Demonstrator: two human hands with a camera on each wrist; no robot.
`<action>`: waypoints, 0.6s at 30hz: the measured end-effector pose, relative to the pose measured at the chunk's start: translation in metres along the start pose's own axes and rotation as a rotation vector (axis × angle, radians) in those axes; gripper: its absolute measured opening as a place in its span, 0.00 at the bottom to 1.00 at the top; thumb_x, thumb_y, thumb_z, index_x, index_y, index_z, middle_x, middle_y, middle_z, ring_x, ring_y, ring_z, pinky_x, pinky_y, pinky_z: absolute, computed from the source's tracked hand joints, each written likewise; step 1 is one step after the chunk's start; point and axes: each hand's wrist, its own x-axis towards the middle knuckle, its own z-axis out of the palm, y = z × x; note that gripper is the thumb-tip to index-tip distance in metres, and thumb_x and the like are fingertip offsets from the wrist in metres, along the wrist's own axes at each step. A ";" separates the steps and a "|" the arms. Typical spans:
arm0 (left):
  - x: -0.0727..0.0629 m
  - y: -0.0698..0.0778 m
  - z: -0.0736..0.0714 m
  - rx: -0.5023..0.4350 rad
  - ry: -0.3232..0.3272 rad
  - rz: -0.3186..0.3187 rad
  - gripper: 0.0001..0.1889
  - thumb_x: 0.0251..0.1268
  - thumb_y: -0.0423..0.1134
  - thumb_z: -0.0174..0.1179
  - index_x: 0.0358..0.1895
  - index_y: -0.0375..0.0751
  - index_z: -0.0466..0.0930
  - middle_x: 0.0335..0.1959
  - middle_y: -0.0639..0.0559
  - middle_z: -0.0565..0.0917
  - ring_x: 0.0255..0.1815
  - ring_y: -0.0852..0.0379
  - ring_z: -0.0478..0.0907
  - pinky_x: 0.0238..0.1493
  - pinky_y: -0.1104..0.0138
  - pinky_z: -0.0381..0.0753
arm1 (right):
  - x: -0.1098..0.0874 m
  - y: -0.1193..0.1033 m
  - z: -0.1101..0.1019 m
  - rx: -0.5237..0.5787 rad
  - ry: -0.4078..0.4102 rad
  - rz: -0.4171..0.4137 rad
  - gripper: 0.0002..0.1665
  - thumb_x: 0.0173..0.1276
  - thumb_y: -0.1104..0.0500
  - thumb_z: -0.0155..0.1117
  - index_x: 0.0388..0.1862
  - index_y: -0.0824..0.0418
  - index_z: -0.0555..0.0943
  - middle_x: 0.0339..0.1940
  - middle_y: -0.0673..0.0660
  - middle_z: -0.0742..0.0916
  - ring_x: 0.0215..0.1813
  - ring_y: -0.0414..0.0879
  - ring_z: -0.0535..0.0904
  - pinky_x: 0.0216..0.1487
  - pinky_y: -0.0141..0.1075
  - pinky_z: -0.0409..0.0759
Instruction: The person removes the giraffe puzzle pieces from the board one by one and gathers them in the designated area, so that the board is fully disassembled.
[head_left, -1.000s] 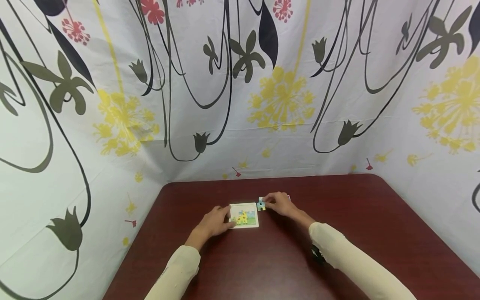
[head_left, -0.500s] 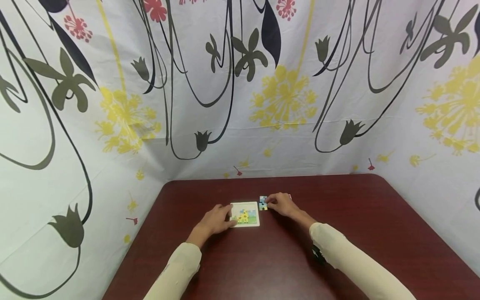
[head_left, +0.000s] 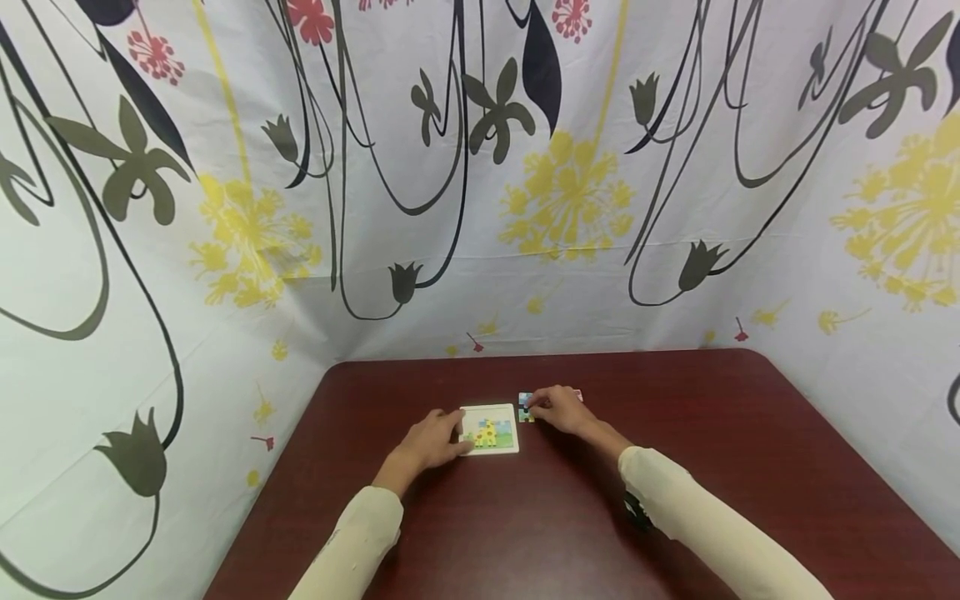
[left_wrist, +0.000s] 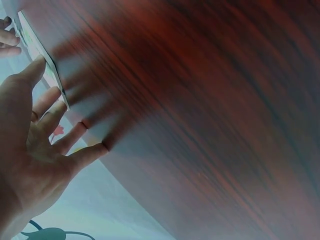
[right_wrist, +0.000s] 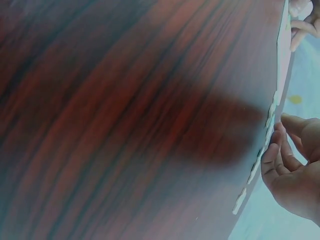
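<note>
My left hand (head_left: 432, 441) rests at the left side of a white puzzle tray (head_left: 514, 429), its thumb on the lower left corner and fingers along the edge. In the left wrist view the fingers are spread, and the outer two touch the table. A partly assembled giraffe picture (head_left: 487, 435) fills the tray's lower part; its upper left is bare. Just right of the tray, my right hand (head_left: 561, 408) pinches a small puzzle piece (head_left: 526, 416) with thumb and curled fingers. Those fingertips partly cover it. In the right wrist view the loose pieces (right_wrist: 256, 165) appear edge-on beside the hand.
Another loose piece (head_left: 578, 395) shows behind the right hand. The dark red wooden table (head_left: 525, 533) has rounded far corners. A white curtain (head_left: 480, 208) with printed flowers hangs behind the table and at both sides.
The right fingertips have shifted slightly over the pieces, covering them differently. The left hand and the tray stay put; the head view has moved a little.
</note>
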 end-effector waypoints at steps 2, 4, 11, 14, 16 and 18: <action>-0.001 0.001 0.000 -0.008 0.000 0.003 0.20 0.72 0.56 0.65 0.54 0.48 0.77 0.55 0.43 0.78 0.57 0.43 0.76 0.51 0.48 0.77 | 0.001 -0.003 0.003 -0.005 0.003 -0.014 0.08 0.71 0.66 0.69 0.47 0.66 0.89 0.40 0.57 0.92 0.39 0.47 0.87 0.41 0.41 0.83; -0.001 0.000 0.000 -0.015 0.000 0.009 0.19 0.72 0.56 0.66 0.54 0.48 0.77 0.53 0.44 0.79 0.56 0.42 0.76 0.50 0.47 0.77 | 0.002 -0.005 0.006 -0.003 0.000 -0.016 0.08 0.72 0.66 0.69 0.48 0.66 0.89 0.40 0.57 0.92 0.37 0.45 0.87 0.39 0.39 0.83; 0.000 -0.001 0.001 -0.005 -0.001 0.016 0.19 0.71 0.56 0.66 0.52 0.48 0.77 0.50 0.46 0.79 0.53 0.44 0.75 0.47 0.49 0.77 | 0.004 -0.020 0.015 0.027 -0.023 -0.023 0.08 0.73 0.65 0.68 0.47 0.64 0.89 0.43 0.57 0.91 0.42 0.48 0.87 0.43 0.41 0.84; 0.000 0.000 0.000 0.002 -0.006 0.009 0.18 0.71 0.57 0.66 0.52 0.49 0.77 0.49 0.46 0.78 0.52 0.45 0.75 0.46 0.49 0.77 | 0.007 -0.026 0.020 0.020 -0.029 -0.035 0.08 0.73 0.63 0.69 0.47 0.63 0.90 0.41 0.56 0.91 0.39 0.45 0.86 0.41 0.39 0.82; 0.001 0.001 0.000 0.006 -0.013 0.002 0.18 0.72 0.57 0.65 0.51 0.50 0.77 0.48 0.47 0.78 0.51 0.46 0.75 0.46 0.50 0.77 | 0.009 -0.030 0.023 0.021 -0.039 -0.039 0.08 0.73 0.63 0.70 0.47 0.63 0.90 0.40 0.54 0.91 0.37 0.42 0.85 0.39 0.37 0.81; 0.002 0.001 0.000 0.013 -0.016 -0.002 0.18 0.72 0.58 0.65 0.50 0.50 0.77 0.48 0.48 0.78 0.51 0.46 0.75 0.46 0.49 0.77 | 0.011 -0.033 0.025 0.016 -0.053 -0.053 0.08 0.73 0.62 0.70 0.47 0.63 0.90 0.39 0.53 0.90 0.36 0.41 0.84 0.39 0.35 0.81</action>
